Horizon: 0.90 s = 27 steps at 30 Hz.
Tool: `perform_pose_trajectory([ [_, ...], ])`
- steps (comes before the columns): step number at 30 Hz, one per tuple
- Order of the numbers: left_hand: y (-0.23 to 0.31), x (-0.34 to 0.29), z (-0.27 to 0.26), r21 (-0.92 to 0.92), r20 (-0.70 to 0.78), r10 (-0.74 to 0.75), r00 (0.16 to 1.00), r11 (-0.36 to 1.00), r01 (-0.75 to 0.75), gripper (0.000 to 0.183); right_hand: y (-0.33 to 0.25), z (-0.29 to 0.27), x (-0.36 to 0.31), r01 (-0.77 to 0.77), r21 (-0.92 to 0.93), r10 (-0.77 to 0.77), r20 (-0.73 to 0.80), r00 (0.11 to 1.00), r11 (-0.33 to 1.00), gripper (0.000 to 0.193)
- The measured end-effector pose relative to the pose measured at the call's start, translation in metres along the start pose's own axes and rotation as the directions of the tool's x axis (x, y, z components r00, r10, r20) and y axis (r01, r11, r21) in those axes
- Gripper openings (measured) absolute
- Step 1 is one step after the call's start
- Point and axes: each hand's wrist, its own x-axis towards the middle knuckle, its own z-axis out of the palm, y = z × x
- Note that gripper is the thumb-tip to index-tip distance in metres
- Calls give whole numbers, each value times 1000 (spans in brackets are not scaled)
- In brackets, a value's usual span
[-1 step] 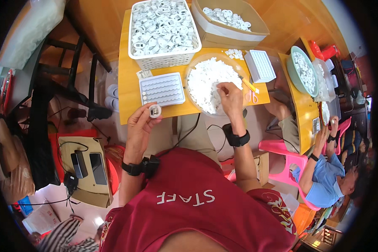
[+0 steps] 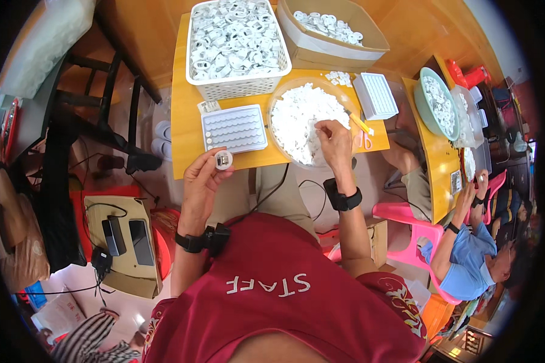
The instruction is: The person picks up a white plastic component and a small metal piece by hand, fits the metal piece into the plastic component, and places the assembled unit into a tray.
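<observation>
My left hand (image 2: 201, 184) pinches a small round white plastic part (image 2: 223, 160) with a metal piece in its middle, held just off the table's front edge. My right hand (image 2: 336, 145) is over the front right of a clear round bowl (image 2: 336, 92) heaped with small white pieces (image 2: 300, 112). Its thumb and fingertips are pressed together at the heap; whether a piece is between them is hidden. Beyond my left hand lies a white tray (image 2: 239, 127) with wavy rows, a few small round pieces along its left side.
Behind stand a white basket (image 2: 236, 89) and a cardboard box (image 2: 321, 59), both holding white parts. Stacked trays (image 2: 375, 95), a yellow-handled tool (image 2: 361, 124) and pink scissors (image 2: 363, 140) lie right of the bowl. A person in blue (image 2: 469, 266) works at the right-hand table.
</observation>
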Motion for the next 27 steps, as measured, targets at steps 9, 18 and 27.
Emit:
perform_pose_trajectory([
  [9, -1, -3, 10, -11, -10, -35, 999, 999, 35, 26, -18, 23, -7, 78, 1, -78, 87, 993, 997, 18],
  [18, -2, -5, 7, -24, -14, -12, 1000, 1000, 11, 25, -9, 21, -4, -104, 229, 81, 107, 991, 968, 9],
  [27, -3, -5, 5, -21, -15, -18, 1000, 1000, 18, 25, -16, 19, -7, 85, 122, -91, 44, 995, 989, 12],
])
